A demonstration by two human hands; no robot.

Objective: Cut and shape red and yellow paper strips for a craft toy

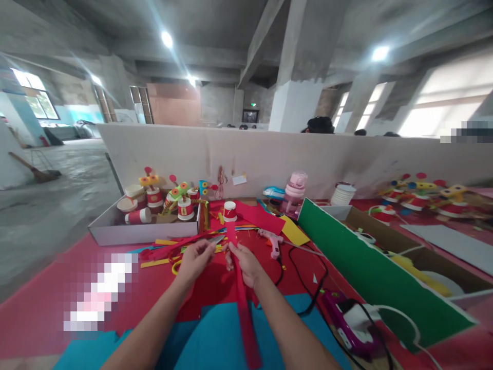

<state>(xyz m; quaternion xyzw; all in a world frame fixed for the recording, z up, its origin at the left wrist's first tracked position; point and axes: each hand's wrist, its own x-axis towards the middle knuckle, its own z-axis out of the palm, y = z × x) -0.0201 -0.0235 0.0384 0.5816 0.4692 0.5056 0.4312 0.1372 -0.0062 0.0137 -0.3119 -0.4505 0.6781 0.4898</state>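
My right hand is closed around a long red paper strip. The strip's top end stands above my fingers, and its lower part hangs down toward my lap. To the left, my left hand has its fingers curled together over a pair of scissors with yellow handles. A grey blade shows past the fingertips, while the middle of the scissors is hidden by the hand. Just beyond both hands stands a red and white paper cup. Red and yellow paper strips lie around the scissors.
A pink glue gun lies right of my hands, its black cord trailing. At left, a white box holds cup figures. A green-sided box and a purple power strip are at right. A pink bottle stands by the partition.
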